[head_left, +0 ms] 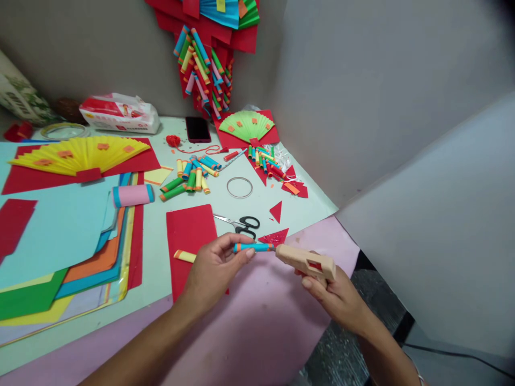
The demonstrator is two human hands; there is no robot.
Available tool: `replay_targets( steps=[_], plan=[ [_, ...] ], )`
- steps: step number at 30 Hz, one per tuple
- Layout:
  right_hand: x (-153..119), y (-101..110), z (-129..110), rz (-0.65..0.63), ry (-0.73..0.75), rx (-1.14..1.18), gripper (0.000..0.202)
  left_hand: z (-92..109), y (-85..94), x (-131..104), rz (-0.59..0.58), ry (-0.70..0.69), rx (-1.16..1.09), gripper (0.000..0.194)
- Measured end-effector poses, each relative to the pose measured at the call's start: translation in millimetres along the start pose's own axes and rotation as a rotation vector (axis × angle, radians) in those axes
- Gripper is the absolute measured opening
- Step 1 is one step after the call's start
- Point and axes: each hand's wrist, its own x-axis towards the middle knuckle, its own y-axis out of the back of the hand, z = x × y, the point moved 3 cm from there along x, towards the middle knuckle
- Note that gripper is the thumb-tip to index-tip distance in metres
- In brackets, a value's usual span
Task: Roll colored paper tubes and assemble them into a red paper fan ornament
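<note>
Between the thumb and fingers of my left hand (219, 262) is a blue paper tube (257, 247) with orange bands, lying level. My right hand (333, 295) is wrapped round the handle of a beige glue gun (303, 261). Its nozzle meets the right end of the tube; whether glue is coming out is too small to tell. Below my left hand lies a red card (191, 225) with a yellow paper tube (184, 255) on it, partly hidden by the hand. Black-handled scissors (241, 222) rest just beyond my fingers.
Several coloured paper tubes (193, 174) are heaped mid-table, beside a bangle-like ring (240, 187). Stacked coloured paper (60, 236) and a yellow paper fan (84, 155) fill the left. A phone (198, 130) and tissue pack (120, 113) sit near the wall. The table edge (358, 249) is at right.
</note>
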Motion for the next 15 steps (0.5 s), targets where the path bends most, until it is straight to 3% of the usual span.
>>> replay_targets(
  steps=[7,15],
  plan=[
    [-0.3,1.3,0.9,0.007,-0.007,0.029,0.033,0.3,-0.1,-0.9,0.007,-0.014,0.017,0.028],
    [-2.1,0.8,-1.0,-0.001,0.030,0.032,0.025,0.3,0.1,0.1,-0.005,0.012,-0.016,0.029]
  ],
)
